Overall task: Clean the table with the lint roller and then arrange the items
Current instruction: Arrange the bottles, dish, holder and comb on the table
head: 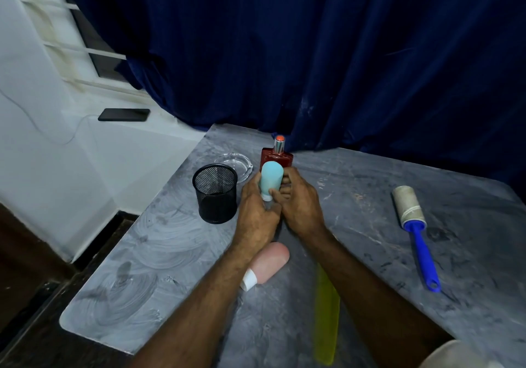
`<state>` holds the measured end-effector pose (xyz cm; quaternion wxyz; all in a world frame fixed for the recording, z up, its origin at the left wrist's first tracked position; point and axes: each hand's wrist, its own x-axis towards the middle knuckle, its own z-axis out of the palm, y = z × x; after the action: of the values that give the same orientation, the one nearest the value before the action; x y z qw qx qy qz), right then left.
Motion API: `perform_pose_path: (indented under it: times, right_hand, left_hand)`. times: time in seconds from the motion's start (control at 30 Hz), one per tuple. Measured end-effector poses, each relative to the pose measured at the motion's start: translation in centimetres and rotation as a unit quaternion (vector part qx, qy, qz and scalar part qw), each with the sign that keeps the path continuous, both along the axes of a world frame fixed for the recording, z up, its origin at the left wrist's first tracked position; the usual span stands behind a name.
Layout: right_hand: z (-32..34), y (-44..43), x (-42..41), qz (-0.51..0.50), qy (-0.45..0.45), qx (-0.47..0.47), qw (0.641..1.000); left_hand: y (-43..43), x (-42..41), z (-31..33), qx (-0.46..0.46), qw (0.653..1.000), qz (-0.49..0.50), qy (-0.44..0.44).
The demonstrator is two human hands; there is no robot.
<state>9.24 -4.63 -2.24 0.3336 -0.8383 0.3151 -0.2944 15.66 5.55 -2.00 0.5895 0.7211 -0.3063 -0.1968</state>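
Nearest me, a yellow-green strip (327, 319) lies flat on the grey surface (170, 253), partly under the right forearm, and a pink bottle (270, 263) lies on its side just below the left wrist. My worry is that a careless drag of either arm would roll that bottle or sweep the strip toward the near edge. Further out, both hands meet on a teal bottle (271, 178), held cap-down above the surface. If the cap works loose, I judge the contents would drip onto it. The red bottle (277, 158) stands just behind and the black mesh cup (216, 194) just beside, so a wide swing could tip either. The left hand (256, 213) wraps the teal bottle's body. The right hand (301, 205) has its fingers (288, 188) curled against the bottle's side and its thumb close to the white cap, so both are closed round it. The lint roller (412, 225) lies untouched, well apart to the right
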Motion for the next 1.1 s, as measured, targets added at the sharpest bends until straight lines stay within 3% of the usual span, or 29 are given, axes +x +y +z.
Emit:
perform_pose_path:
  times: [0.53,0.83,0.97,1.1]
  right_hand:
    - [0.3,0.1,-0.9,0.015,-0.017,0.026,0.999]
    - [2.0,0.3,-6.2,-0.076,-0.039,0.047,0.995]
    - [2.4,3.3,-9.9,-0.089,-0.055,0.073,0.992]
    - [1.4,7.9,-12.2,-0.088,-0.013,0.072,0.993]
  left_hand:
    - [0.9,-0.6,0.3,0.002,1.000,-0.001,-0.005]
    - [5.0,-1.1,0.2,0.069,0.997,-0.037,-0.003]
    - [8.2,-0.3,0.6,0.153,0.977,-0.097,-0.114]
    - [9.8,-0.2,1.4,0.253,0.945,-0.111,-0.174]
